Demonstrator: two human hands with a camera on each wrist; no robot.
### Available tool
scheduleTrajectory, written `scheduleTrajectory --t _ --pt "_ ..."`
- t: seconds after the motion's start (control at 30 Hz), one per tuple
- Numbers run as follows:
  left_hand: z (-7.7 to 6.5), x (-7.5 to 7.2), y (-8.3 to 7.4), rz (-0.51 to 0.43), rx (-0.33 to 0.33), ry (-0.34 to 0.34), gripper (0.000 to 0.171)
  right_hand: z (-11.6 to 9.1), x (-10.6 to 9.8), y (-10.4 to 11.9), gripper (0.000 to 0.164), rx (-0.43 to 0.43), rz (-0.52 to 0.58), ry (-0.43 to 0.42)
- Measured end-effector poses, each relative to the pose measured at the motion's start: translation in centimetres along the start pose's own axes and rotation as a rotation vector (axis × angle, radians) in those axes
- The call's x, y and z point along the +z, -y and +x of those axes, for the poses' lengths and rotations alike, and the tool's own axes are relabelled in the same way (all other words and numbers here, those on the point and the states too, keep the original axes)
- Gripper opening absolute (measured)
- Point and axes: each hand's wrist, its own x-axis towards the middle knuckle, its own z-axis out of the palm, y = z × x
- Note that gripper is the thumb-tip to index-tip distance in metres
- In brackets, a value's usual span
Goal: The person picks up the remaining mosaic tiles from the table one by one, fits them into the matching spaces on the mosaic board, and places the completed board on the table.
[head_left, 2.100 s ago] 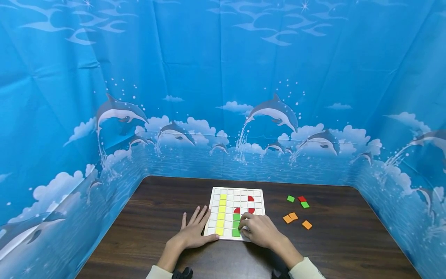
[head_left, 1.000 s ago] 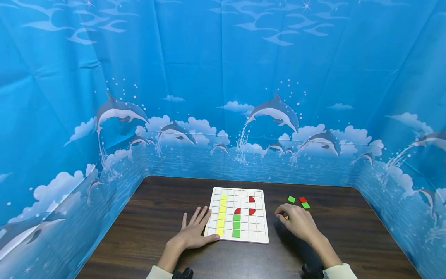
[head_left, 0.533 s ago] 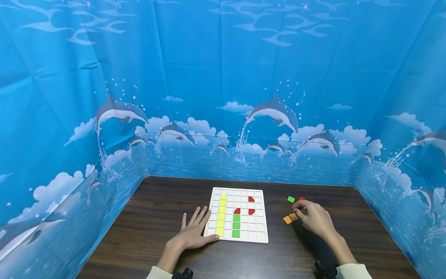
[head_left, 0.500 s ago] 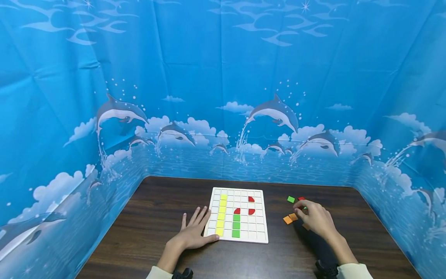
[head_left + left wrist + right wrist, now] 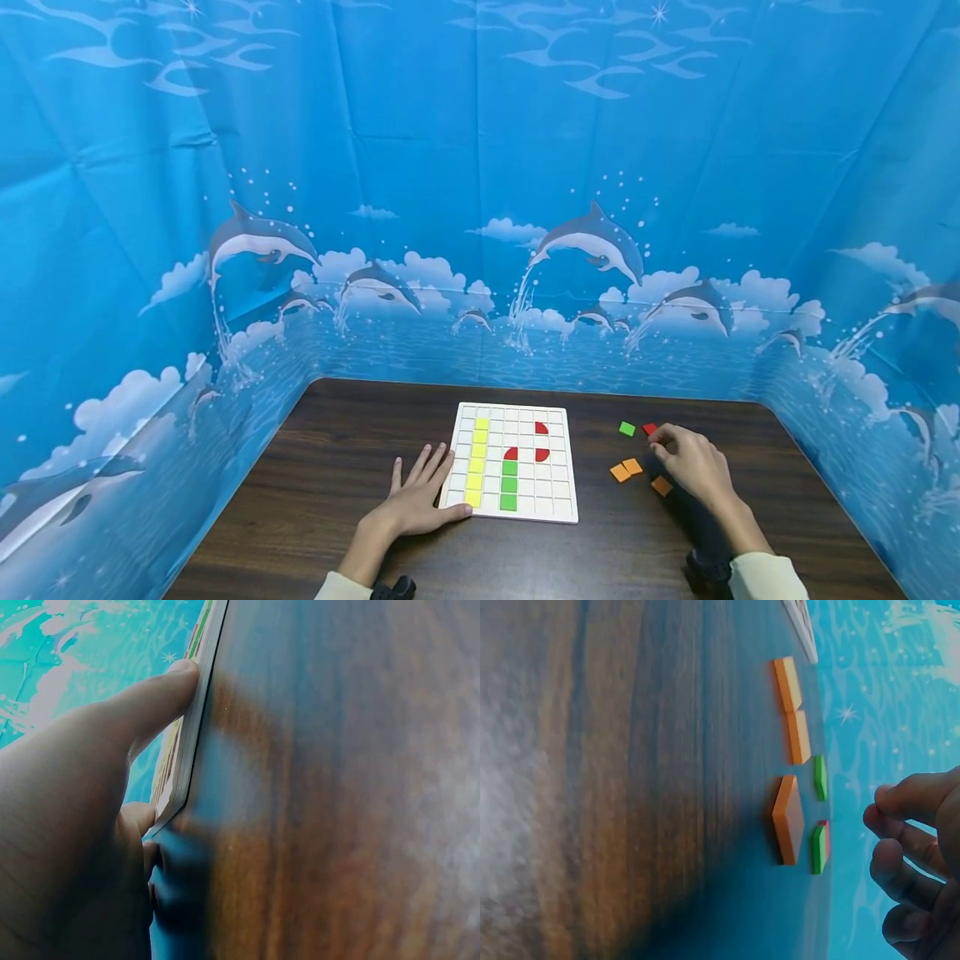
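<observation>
A white square grid board [image 5: 551, 487] lies on the table with yellow tiles [image 5: 476, 463] in one column, green tiles [image 5: 509, 484] in another, and red quarter-round pieces [image 5: 511, 454]. My left hand [image 5: 414, 502] rests at its left edge, fingers spread, thumb [image 5: 169, 686] on the near left corner. Over the loose tiles on the right hovers my right hand [image 5: 696, 467], fingers bent, thumb close to the index finger, nothing showing between them. Below it in its wrist view lie a green tile [image 5: 821, 851] overlapping a red tile; in the head view the hand covers that green tile.
Two orange tiles [image 5: 626, 470] touch each other right of the board. A third orange tile [image 5: 662, 486] lies nearer the right hand, and a loose green tile [image 5: 627, 428] farther back beside the red tile [image 5: 649, 429]. A blue dolphin curtain [image 5: 480, 333] surrounds the dark wooden table [image 5: 360, 417].
My right hand has left the board's green column and moved right, passing over the orange tiles to the red and green ones. The left hand has stayed in place.
</observation>
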Motion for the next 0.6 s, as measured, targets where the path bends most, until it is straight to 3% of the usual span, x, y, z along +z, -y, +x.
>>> scheduleTrajectory --t 0.23,0.6 --pt "0.0 0.1 0.0 0.024 -0.022 0.001 0.108 1.3 0.5 -0.8 0.009 0.070 -0.043 0.034" --pt "-0.1 0.0 -0.1 0.023 -0.014 0.004 0.107 2.2 1.5 -1.9 0.025 0.132 -0.123 0.092"
